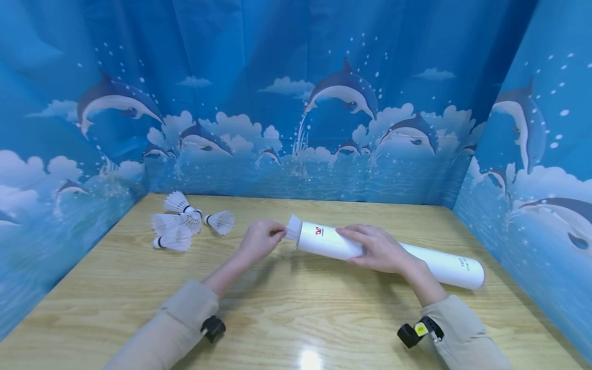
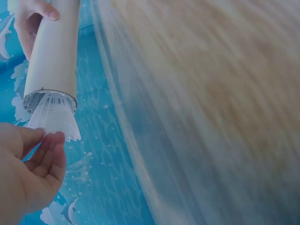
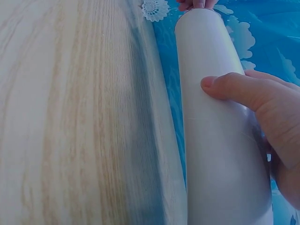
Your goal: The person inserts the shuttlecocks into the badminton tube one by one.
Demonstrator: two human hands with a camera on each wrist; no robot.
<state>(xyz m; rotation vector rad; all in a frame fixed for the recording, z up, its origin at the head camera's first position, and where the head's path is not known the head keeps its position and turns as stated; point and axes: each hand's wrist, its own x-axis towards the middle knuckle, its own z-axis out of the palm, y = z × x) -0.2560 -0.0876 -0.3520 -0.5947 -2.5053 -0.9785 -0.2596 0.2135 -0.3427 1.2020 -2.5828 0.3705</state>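
A long white cylindrical tube with a small red logo near its mouth lies slantwise over the pale wood-grain table. From that mouth juts a white netted shuttlecock — its flared skirt outside the rim, its narrower end within. More white netting shows inside the rim, around the shuttlecock.

The left hand is just off the tube's mouth, thumb and index finger pinching the edge of the skirt, the other fingers bent in toward the palm. The right hand grips the tube near its middle, thumb on one side and fingers wrapped over the other; some of those fingertips are hidden behind it.

Well apart from the tube, out past its mouth, five white shuttlecocks with dark bands sit in a loose cluster, some overlapping. Beyond the tube hangs a blue curtain printed with dolphins and clouds. Nearer the wearer than the tube are two beige sleeves — each with a small black device at the wrist.
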